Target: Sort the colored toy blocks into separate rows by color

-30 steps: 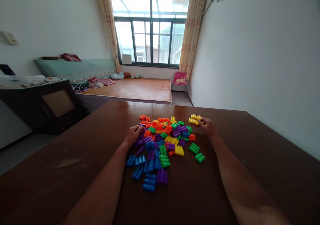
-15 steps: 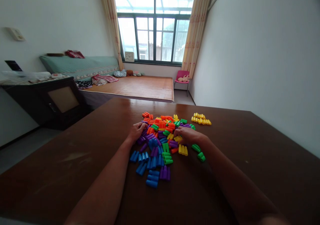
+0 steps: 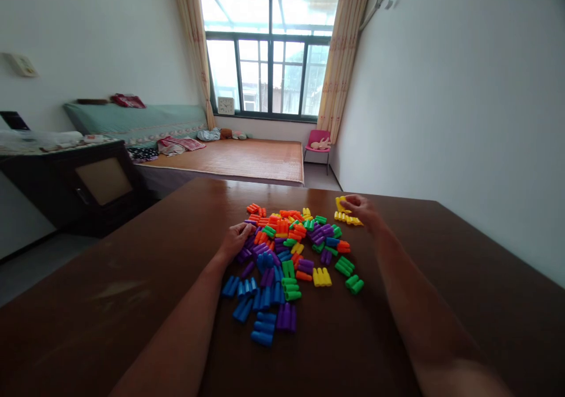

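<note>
A heap of coloured plastic tube-shaped blocks, joined in twos and threes, lies on the brown table. At its left edge, my left hand has its fingers curled together against purple blocks; whatever they grip is hidden, though a bit of purple shows at the fingertips. My right hand is at the back right, pinching a yellow block just above a row of yellow blocks. Part of the yellow group is covered by my fingers.
Blue blocks lie at the near side of the heap, orange blocks toward the back. Two green pieces and a yellow triple sit to the right. Beyond the table are a bed and a pink chair.
My right hand has gone from the heap's right side to the yellow row at the back right, carrying a yellow block. My left hand stays at the heap's left edge. The view has tilted slightly.
</note>
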Tool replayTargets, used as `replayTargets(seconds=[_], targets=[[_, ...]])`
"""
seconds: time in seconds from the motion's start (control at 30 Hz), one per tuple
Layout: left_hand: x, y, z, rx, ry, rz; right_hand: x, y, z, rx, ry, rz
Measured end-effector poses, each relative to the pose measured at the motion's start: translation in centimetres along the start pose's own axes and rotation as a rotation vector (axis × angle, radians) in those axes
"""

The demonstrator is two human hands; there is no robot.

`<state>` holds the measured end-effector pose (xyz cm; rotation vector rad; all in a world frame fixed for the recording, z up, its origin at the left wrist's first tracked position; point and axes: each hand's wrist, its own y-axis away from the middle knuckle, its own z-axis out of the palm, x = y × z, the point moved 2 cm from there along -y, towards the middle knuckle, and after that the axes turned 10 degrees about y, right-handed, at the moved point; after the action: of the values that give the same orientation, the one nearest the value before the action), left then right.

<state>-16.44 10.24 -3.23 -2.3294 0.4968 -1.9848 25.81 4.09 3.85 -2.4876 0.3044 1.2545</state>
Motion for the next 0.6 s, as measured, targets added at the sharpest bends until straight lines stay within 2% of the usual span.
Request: replayTargets(seconds=[0.03,0.1,0.17,0.23,0.33,0.47,0.6], targets=[[-0.1,0.0,0.0,0.003,-0.001,-0.001,2.1,-1.3,-1.3,0.145,0.040,0.089],[-0.3,-0.1,-0.1,0.005,-0.001,0.000,6.2,-3.0,-3.3,0.324,0.211,0.265],[-0.3,0.0,-0.1,0.003,-0.003,0.008,9.4,-3.8,-4.4,0.393,0.323,0.357],[-0.2,0.0,-0.1,0.001,-0.009,0.019,11.5,-3.8,-4.8,0.413,0.426,0.395],[-0.1,0.1,-0.2,-0.003,-0.023,0.027,12.7,-3.4,-4.1,0.405,0.571,0.411],[-0.2,0.0,-0.3,-0.004,-0.037,0.025,12.7,-3.6,-2.9,0.349,0.607,0.357],[-0.2,0.0,-0.2,-0.008,-0.044,0.011,12.9,-3.8,-3.0,0.289,0.667,0.309]])
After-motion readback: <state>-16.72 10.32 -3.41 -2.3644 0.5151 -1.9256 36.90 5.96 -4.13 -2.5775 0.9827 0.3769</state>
